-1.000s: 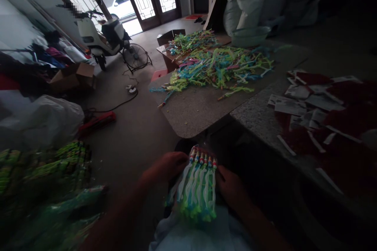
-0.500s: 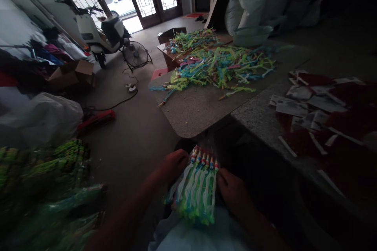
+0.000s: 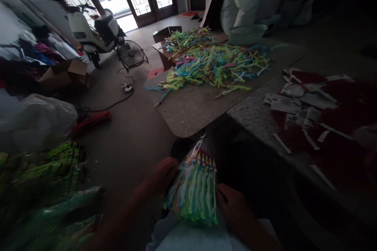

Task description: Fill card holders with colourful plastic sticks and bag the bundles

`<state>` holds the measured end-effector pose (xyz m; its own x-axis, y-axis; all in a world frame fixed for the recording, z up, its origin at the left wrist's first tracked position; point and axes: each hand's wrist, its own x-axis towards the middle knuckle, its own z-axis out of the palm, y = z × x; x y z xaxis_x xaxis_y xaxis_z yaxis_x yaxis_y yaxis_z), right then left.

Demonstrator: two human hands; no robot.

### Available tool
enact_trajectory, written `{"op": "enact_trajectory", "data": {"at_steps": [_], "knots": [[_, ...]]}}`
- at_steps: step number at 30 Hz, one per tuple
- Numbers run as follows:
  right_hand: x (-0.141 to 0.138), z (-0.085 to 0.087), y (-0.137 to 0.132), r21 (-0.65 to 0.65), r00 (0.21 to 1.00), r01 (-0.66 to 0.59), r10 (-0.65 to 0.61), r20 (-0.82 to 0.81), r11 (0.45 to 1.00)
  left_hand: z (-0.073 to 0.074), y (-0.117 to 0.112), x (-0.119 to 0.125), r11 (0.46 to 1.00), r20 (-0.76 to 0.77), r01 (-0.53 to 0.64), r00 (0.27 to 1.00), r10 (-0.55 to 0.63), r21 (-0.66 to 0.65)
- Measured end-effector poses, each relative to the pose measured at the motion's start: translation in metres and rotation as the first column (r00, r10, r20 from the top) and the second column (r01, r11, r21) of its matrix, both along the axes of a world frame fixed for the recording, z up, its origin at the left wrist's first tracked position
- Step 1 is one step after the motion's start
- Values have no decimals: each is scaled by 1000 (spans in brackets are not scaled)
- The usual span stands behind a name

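A clear plastic bag (image 3: 194, 188) rests over my lap, filled with a row of stringy green, white and blue pieces whose ends are banded red, gold and blue. Its clear top rises to a loose peak beyond the banded ends. My left hand (image 3: 166, 168) grips the bag's left edge with curled fingers. On the opposite edge my right hand (image 3: 232, 202) is closed, thumb toward the bag. Dim light hides the exact fingertips. Ahead, a heap of similar loose stringy pieces (image 3: 215, 64) lies on a speckled tabletop (image 3: 188, 119).
White-and-red packets (image 3: 297, 104) are scattered on the stone surface at right. Bagged green pieces (image 3: 59, 164) pile at lower left, beside a white plastic sack (image 3: 41, 117). A floor fan (image 3: 131, 54), scooter (image 3: 94, 31), cardboard box (image 3: 64, 76) and plastic basin (image 3: 247, 34) stand farther off.
My hands have come slightly down and farther apart. The bag looks spread wider, and its clear top now stands up past the banded ends. The view has shifted a little.
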<state>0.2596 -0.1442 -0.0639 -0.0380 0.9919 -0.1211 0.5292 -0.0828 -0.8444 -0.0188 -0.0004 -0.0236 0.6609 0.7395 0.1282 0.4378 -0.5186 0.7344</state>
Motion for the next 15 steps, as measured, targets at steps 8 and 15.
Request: {"op": "enact_trajectory", "data": {"at_steps": [8,15], "knots": [[-4,-15,-1,-60,999,-38,38,5,997,-25,2,-2,987,-18,-26,999,29,161],[-3,-21,4,-17,995,9,-11,-96,1000,-40,12,12,990,57,-124,991,120,65]]}}
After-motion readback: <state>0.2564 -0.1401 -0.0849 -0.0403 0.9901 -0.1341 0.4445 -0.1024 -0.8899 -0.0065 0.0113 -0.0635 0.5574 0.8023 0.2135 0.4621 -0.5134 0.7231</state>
